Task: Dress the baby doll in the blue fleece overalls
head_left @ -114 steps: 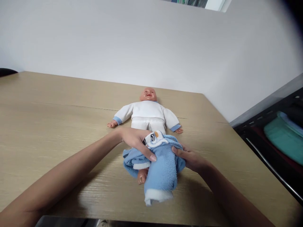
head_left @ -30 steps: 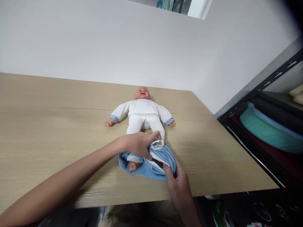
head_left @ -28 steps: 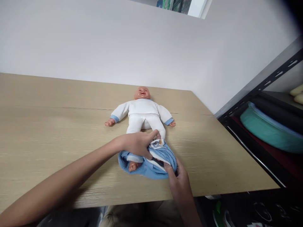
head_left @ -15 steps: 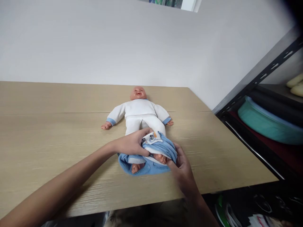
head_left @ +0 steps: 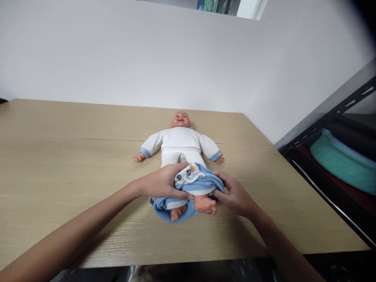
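Nearest the viewer, just in front of both thumbs, the bare right-hand one of the doll's feet [head_left: 205, 205] pokes out past the white cuff [head_left: 201, 192] of a blue garment [head_left: 205, 182], toes toward the wearer of the camera; the other foot [head_left: 178, 212] lies below the left thumb, with its own white cuff around the ankle and blue cloth under it. The left hand [head_left: 161, 182] is curved half closed, thumb along the near side and fingers over the upper edge, holding the bunched cloth from the left; the right hand [head_left: 235, 194] pinches the same roll from the right, thumb at the cuff, fingers partly hidden behind the fabric. What matters most is that the leg runs straight between the two sets of fingers, its long axis pointing away from them, and neither hand looks clearly nearer to it. Between the fingers sits a white appliqué [head_left: 188, 172] with stitched eyes and an orange patch, and no lettering can be read on it. Beyond the fingertips the doll [head_left: 182, 137] lies on its back in white clothes, head farthest off, on the wooden table [head_left: 88, 219]; behind it stands the wall [head_left: 147, 58], and any labels on the objects in its opening [head_left: 223, 6] are too small to read
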Demonstrator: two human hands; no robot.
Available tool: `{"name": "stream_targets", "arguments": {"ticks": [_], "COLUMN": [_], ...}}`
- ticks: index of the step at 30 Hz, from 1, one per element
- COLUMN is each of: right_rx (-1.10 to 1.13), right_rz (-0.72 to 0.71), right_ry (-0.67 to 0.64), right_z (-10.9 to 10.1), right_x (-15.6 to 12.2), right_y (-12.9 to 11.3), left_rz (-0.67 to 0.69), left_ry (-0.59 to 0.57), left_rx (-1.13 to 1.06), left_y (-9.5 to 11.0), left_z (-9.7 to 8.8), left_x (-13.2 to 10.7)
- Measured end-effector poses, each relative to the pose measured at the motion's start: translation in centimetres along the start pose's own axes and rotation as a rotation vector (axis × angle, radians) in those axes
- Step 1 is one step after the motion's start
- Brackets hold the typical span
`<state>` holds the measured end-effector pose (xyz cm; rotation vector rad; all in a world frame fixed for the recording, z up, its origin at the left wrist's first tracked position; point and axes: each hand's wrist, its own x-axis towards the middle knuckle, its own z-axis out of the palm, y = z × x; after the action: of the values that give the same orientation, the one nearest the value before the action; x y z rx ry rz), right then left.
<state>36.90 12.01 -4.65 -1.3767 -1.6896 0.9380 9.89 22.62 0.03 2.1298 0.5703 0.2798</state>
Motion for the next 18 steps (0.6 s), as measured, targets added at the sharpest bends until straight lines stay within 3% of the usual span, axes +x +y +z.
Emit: {"name": "stream_targets", "arguments": {"ticks": [4, 9, 14, 18], "right_rx": [-0.095, -0.025, 0.201, 0.366], "right_rz": [-0.042, -0.132, -0.009, 0.131], "right_ry": [-0.134, -0.123, -0.077, -0.024], "right_z": [-1.8, -2.0, -1.1, 0.1], "right_x": [0.4, 1.2, 3.9, 5.7], "right_y": [-0.9, -1.4, -0.8, 1.4], "left_rz": [0.083, 0.069, 0.131, 0.058], "left_ry": [0.102, 0.157, 0.07, 0.249], "left_rx": [0.148, 0.26, 0.03, -0.165], "left_y": [-0.9, -2.2, -3.1, -3.6], "left_z": [-0.1, -1.1, -1.8, -0.8], "left_x": [-1.9, -3.6, -3.2, -2.9]}}
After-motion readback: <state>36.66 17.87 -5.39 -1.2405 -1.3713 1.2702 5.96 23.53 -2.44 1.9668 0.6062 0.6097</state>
